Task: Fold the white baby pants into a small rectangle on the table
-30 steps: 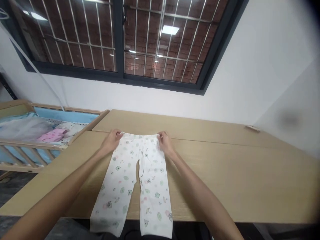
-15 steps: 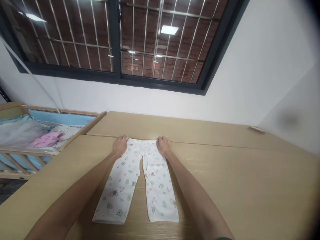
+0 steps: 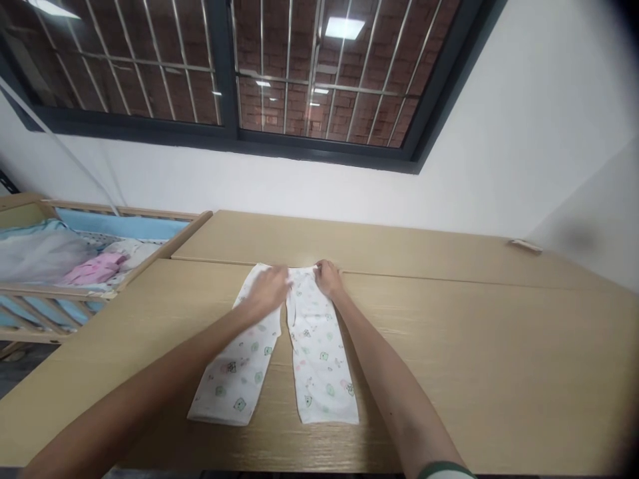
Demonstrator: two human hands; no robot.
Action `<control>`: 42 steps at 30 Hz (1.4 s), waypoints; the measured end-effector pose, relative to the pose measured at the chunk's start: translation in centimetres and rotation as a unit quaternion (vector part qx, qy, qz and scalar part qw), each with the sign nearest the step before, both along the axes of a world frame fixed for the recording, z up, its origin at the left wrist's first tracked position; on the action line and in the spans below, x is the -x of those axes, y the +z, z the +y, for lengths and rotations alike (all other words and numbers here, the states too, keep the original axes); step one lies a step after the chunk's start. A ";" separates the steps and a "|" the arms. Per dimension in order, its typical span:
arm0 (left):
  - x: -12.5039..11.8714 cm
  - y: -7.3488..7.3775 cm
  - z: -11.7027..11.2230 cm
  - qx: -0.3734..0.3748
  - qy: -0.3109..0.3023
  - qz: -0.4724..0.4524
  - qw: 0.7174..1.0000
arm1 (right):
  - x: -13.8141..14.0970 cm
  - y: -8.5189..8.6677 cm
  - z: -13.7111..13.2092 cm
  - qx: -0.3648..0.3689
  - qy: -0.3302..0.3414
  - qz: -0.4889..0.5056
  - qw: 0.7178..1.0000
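Observation:
A small pair of white baby trousers with green and pink prints lies flat on the light wooden table, waistband away from me, legs spread toward me. My left hand rests flat on the upper part of the left leg near the crotch, blurred by motion, its fingers apparently stretched out. My right hand presses on the right corner of the waistband, fingers curled onto the cloth.
A wooden baby cot with blue lining, pink clothes and white netting stands at the left, against the table. A small flat object lies at the table's far right edge. A barred window and a white wall rise behind.
The trousers were slid away from me until they lay fully on the table. My left hand then left the waistband corner and moved right onto the left leg. My right hand stayed at the waistband.

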State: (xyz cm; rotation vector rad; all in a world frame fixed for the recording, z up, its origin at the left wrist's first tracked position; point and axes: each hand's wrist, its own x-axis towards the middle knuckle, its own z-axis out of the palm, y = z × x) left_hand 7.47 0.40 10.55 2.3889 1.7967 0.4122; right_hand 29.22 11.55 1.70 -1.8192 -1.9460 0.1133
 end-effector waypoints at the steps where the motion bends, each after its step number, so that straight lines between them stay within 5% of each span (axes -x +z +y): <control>1: -1.3 0.4 -2.2 0.019 -0.042 -0.002 0.999 | 0.0 0.0 0.0 -0.001 0.001 0.005 1.000; 4: -5.0 1.2 -9.2 0.112 -0.260 0.008 0.959 | -0.1 0.1 0.0 -0.004 0.003 0.017 1.000; 7: -7.8 0.9 -14.0 0.176 -0.347 0.080 0.918 | -0.2 0.2 -0.2 -0.007 0.001 0.023 1.000; 10: -9.4 -0.2 -15.6 0.204 -0.360 0.115 0.903 | -0.2 0.4 -0.4 -0.007 -0.002 0.028 1.000; 17: -9.6 -2.5 -14.4 0.209 -0.304 0.040 0.929 | -0.1 0.8 -0.7 0.003 -0.002 0.046 0.999; 23: -9.5 -2.2 -14.5 0.205 -0.279 0.016 0.938 | 0.4 1.6 -1.2 0.015 -0.005 0.092 0.996; 29: -4.8 -0.1 -15.7 0.165 -0.216 -0.101 0.957 | 1.0 4.6 -1.5 0.059 -0.027 0.200 0.978; 33: 0.7 0.5 -17.3 0.228 -0.162 -0.274 0.920 | 3.2 7.3 -0.9 0.079 -0.022 0.260 0.962; 37: 5.3 -0.3 -19.4 0.253 -0.072 -0.379 0.887 | 7.6 8.4 0.2 0.085 -0.010 0.269 0.959; 42: 9.3 -2.7 -21.2 0.181 0.007 -0.378 0.908 | 14.5 6.8 0.9 0.061 0.002 0.221 0.973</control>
